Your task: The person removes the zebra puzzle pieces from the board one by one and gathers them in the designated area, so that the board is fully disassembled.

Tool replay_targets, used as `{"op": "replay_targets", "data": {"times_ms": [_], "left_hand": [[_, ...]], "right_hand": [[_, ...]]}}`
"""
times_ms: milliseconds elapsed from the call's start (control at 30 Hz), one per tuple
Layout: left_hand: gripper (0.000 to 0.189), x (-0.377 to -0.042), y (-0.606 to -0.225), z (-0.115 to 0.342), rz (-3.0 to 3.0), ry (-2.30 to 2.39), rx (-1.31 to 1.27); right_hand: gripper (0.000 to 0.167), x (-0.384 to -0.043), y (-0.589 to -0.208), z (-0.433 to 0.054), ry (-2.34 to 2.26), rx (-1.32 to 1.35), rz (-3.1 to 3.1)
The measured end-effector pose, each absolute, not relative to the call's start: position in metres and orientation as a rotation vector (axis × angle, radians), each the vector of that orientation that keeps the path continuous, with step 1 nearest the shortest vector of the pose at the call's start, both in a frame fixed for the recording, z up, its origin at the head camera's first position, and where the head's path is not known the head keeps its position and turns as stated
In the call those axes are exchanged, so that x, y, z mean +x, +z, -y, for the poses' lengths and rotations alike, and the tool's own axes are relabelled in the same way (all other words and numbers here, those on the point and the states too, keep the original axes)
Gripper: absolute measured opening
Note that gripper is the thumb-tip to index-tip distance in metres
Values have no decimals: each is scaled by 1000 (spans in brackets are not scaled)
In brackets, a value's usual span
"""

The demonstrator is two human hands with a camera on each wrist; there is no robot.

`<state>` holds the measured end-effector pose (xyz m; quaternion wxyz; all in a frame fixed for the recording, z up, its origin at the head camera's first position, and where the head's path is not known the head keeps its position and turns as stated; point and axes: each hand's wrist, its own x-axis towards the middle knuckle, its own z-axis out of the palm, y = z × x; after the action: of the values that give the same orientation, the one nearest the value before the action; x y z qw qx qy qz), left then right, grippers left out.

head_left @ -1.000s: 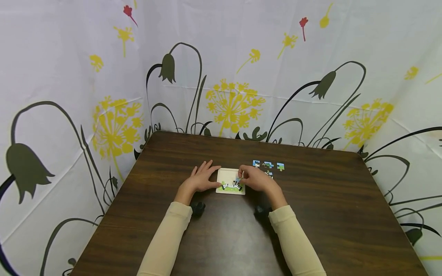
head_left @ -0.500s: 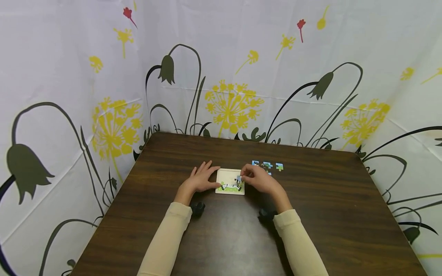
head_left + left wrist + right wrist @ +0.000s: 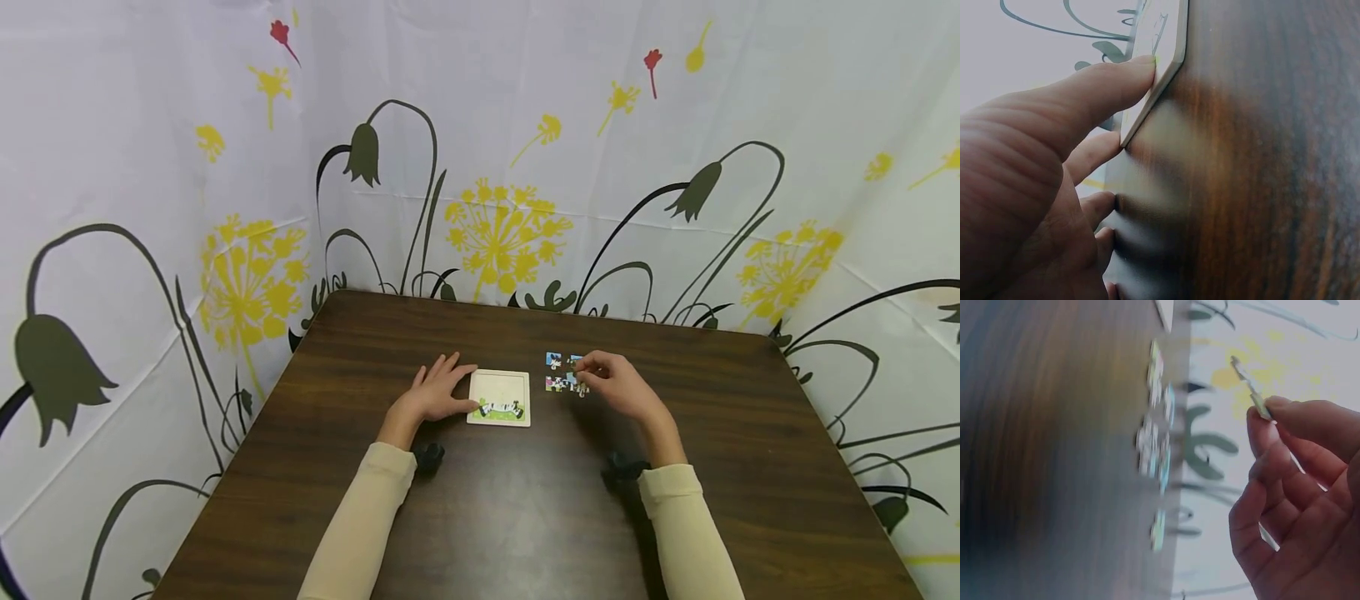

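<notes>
A small pale wooden puzzle tray (image 3: 498, 385) lies on the table, with a green strip and black-and-white zebra parts along its near side. My left hand (image 3: 431, 396) has its fingers spread at the tray's left side; the thumb (image 3: 1116, 81) rests on the tray's edge and the index finger touches its corner. Over the loose puzzle pieces (image 3: 553, 361), my right hand (image 3: 618, 383) pinches a puzzle piece (image 3: 1260, 405) between thumb and index finger. That piece is held on edge, so its picture is hard to read. The right hand hides some loose pieces in the head view.
Several loose pieces (image 3: 1149, 440) lie right of the tray, blurred in the right wrist view. The dark wood-grain table (image 3: 480, 517) reaches a white flowered curtain (image 3: 495, 100) at the back. A black wrist camera (image 3: 626, 468) sits at the right wrist.
My right hand has moved right, carrying the puzzle piece from the tray's right side to above the loose pieces. The left hand has stayed at the tray.
</notes>
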<state>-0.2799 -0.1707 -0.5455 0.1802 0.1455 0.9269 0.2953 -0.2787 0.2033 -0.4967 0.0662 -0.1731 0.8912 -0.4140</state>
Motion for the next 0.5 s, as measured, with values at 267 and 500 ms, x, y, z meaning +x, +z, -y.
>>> {"op": "replay_targets", "data": {"times_ms": [267, 500], "left_hand": [[83, -274, -535, 170, -2615, 851, 427], [83, -275, -537, 171, -2614, 818, 427]], "right_hand": [[34, -280, -505, -241, -1253, -417, -2692], [39, -284, -513, -261, -1295, -322, -2652]]}}
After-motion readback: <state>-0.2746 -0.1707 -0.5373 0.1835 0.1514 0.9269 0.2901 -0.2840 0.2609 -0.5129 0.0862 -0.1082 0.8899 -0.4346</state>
